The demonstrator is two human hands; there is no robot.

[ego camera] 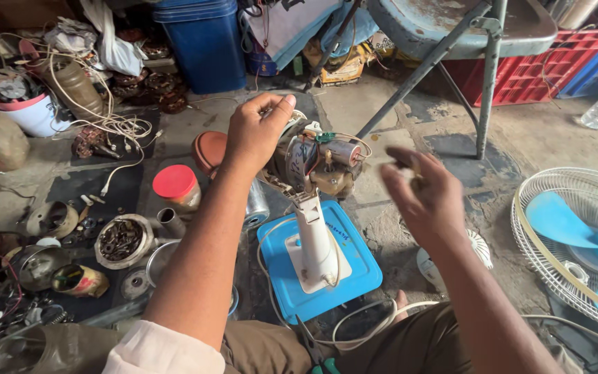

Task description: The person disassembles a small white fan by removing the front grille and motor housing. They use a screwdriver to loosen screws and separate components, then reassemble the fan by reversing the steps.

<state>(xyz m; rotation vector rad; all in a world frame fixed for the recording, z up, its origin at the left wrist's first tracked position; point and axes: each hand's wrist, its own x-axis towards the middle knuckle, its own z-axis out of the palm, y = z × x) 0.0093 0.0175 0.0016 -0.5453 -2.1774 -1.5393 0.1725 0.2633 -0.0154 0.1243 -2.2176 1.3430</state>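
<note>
Fan cage: I see the white wire fan cage [576, 235] with blue blades lying flat, well right of my right hand.
Fan stand: the blue base [320, 260] with its white column sits below my left-hand grip.
Motor: the bare fan motor [316, 166] tops the column, just right of my left hand.
Left hand: my left hand [257, 135] is closed on the motor's rear housing.
Right hand: my right hand [420, 197] is blurred beside the motor; I cannot tell whether it pinches anything.
Jar: the red-lidded jar [176, 185] stands left of the grip.
</note>
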